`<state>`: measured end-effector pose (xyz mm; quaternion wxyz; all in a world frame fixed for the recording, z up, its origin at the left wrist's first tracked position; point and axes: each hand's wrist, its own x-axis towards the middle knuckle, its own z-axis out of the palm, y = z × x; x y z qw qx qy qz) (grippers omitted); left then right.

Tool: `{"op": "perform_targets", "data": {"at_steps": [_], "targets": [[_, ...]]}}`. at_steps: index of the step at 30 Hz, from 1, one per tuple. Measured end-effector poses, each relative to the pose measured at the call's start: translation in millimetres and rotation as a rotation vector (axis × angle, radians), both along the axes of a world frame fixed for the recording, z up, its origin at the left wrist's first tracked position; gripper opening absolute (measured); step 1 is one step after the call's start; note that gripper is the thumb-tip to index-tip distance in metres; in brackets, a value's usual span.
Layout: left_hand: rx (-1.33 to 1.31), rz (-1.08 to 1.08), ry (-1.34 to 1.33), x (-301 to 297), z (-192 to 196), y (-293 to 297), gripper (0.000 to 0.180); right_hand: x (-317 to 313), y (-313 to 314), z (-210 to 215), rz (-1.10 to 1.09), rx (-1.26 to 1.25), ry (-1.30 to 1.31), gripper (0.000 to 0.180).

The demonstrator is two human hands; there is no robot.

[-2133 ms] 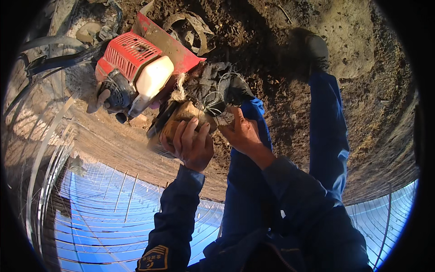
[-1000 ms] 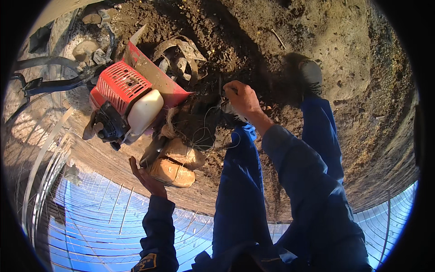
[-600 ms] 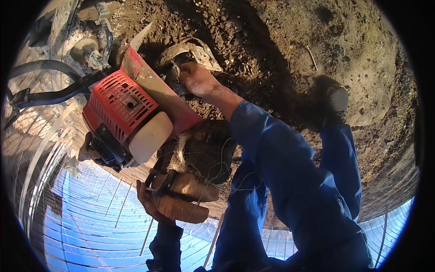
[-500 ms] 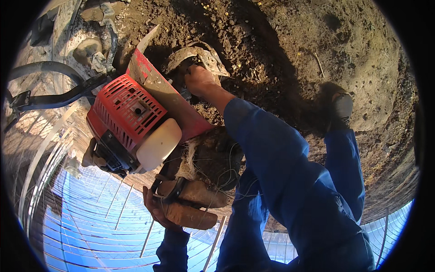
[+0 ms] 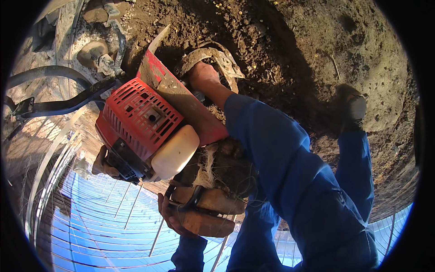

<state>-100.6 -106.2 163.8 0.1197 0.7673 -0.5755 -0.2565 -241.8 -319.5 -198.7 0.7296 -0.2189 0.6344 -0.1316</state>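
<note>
A red engine tiller (image 5: pixel 142 120) with a slotted cover and a cream tank (image 5: pixel 176 152) lies tipped over at centre left. My right hand (image 5: pixel 205 76) reaches past its red, mud-caked guard (image 5: pixel 183 97), inside a curved, soil-crusted tine blade (image 5: pixel 219 59). That hand looks closed, but its fingertips and anything in them are hidden. Lower down, my left hand (image 5: pixel 170 215) has its fingers curled round a black handle (image 5: pixel 192 199). The handle crosses two rusty brown blocks (image 5: pixel 210 213). Pale frayed fibres (image 5: pixel 206 170) hang beside them.
Black handlebars (image 5: pixel 63 106) stick out to the left. Loose brown soil (image 5: pixel 253 41) lies beyond the blade, and packed ground spreads at the right near my shoe (image 5: pixel 356 106). Thin stray wires or strings hang near my knees. A ribbed blue covering (image 5: pixel 108 217) curves along the bottom.
The whole view has shifted, so the tiller and blocks appear farther right and slightly lower. My right hand has moved a little left relative to the tine blade. My left hand keeps its grip.
</note>
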Motion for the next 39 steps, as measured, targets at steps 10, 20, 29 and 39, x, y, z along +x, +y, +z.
{"op": "perform_targets", "data": {"at_steps": [10,20,29,39], "targets": [[-0.001,0.022,0.067,1,1,-3,0.067,-149,123,61,-0.615,0.126,-0.897,0.026],[0.01,-0.05,-0.013,14,6,-4,0.069,-419,221,26,-1.716,-0.589,-1.101,0.017],[0.018,0.009,0.028,4,5,-4,0.072,-438,138,18,-1.024,-0.634,-0.446,0.052],[0.02,-0.001,-0.149,-14,1,-6,0.077,-123,60,-77,0.192,-1.075,0.372,0.025]]}}
